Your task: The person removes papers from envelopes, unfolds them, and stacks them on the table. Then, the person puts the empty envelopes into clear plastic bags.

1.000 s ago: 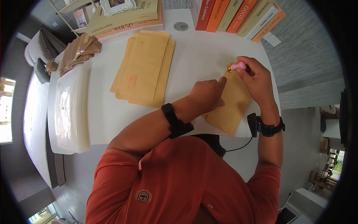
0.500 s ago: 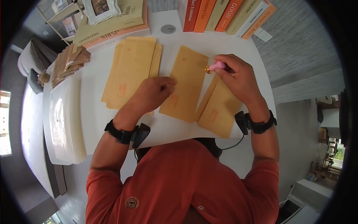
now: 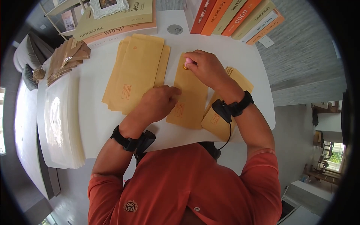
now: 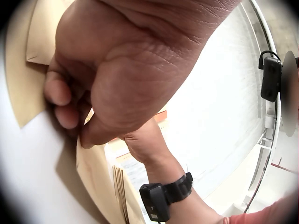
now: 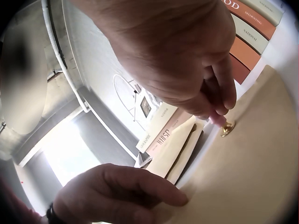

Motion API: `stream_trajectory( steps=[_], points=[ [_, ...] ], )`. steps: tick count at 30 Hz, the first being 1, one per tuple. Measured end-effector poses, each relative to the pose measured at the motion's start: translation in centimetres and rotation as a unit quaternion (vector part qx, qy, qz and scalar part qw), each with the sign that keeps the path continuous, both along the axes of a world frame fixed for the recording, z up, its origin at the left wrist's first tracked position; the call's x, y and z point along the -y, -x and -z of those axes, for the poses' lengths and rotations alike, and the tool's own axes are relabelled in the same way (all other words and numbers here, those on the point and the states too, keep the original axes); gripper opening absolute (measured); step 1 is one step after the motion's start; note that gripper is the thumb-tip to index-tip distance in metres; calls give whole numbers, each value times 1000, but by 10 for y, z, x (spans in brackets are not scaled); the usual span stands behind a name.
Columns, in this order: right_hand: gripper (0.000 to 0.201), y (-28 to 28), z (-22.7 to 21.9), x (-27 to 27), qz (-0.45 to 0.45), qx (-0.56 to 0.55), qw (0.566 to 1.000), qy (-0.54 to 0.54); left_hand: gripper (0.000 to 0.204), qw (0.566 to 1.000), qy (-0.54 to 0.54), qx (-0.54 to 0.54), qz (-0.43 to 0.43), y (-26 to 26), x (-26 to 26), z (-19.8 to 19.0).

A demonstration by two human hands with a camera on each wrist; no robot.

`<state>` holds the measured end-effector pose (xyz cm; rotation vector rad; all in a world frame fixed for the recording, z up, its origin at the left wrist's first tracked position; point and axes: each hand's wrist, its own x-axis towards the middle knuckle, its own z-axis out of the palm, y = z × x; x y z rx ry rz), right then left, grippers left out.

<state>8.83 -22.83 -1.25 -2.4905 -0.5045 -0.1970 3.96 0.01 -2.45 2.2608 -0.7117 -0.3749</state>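
Observation:
A stamp with a pink handle point(image 3: 188, 62) and a gold-coloured head point(image 5: 227, 129) is gripped by my right hand point(image 3: 210, 69). It stands close over the upper end of a tan paper envelope point(image 3: 192, 88), which lies in the middle of the white table. My left hand point(image 3: 158, 102) pinches the left edge of that envelope between thumb point(image 4: 91, 133) and curled fingers. A red printed block shows near the envelope's lower end. Partly behind my right wrist lies a smaller pile of envelopes point(image 3: 240, 80). To the left is another stack of envelopes point(image 3: 140, 63).
Clear plastic sleeves point(image 3: 60, 116) and brown paper packets point(image 3: 67, 56) lie along the table's left side. Books point(image 3: 118, 30) with a white picture frame point(image 3: 108, 7) stand at the back left, a row of upright books point(image 3: 232, 18) at the back right.
My left hand has gone from the right pile to the left stack and brought an envelope to the middle. My right hand has carried the stamp left, from the right pile to over this envelope.

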Motion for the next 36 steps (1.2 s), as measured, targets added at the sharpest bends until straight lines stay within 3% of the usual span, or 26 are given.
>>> stream_trajectory(
  steps=[7,11,13,16,17,19,23,26,30,33,34,36],
  points=[
    [21,-2,-4,1,9,-29,999,14,27,999,-7,-46,-1,-3,-2,-5],
    [16,16,-26,19,44,8,993,-106,28,988,107,-107,-37,-2,-32,-23],
    [18,31,-38,38,52,5,982,-182,29,985,130,-85,-76,-7,-58,-29],
    [20,58,-50,55,71,-1,974,-215,31,991,-37,-50,-118,-19,-79,-50],
    [20,65,-52,60,78,-1,974,-211,32,986,-93,63,-122,-18,-74,-53],
    [21,74,-43,68,70,-2,975,-209,36,931,-195,282,-123,-10,-60,-55],
    [21,87,-36,72,60,-22,973,-220,42,911,-123,360,161,-12,-10,-39],
    [21,97,-34,76,52,-5,977,-207,36,891,-153,352,243,-26,4,-23],
    [21,115,-31,91,51,43,985,-162,30,903,-207,315,206,-44,-20,-31],
    [22,114,-26,101,64,46,982,-172,26,929,-150,306,143,-28,-1,-36],
    [21,111,-23,103,71,51,983,-164,24,949,-87,275,123,-16,19,-36],
    [21,110,-22,110,79,59,987,-128,35,996,-31,73,48,14,69,-35]
  ],
)
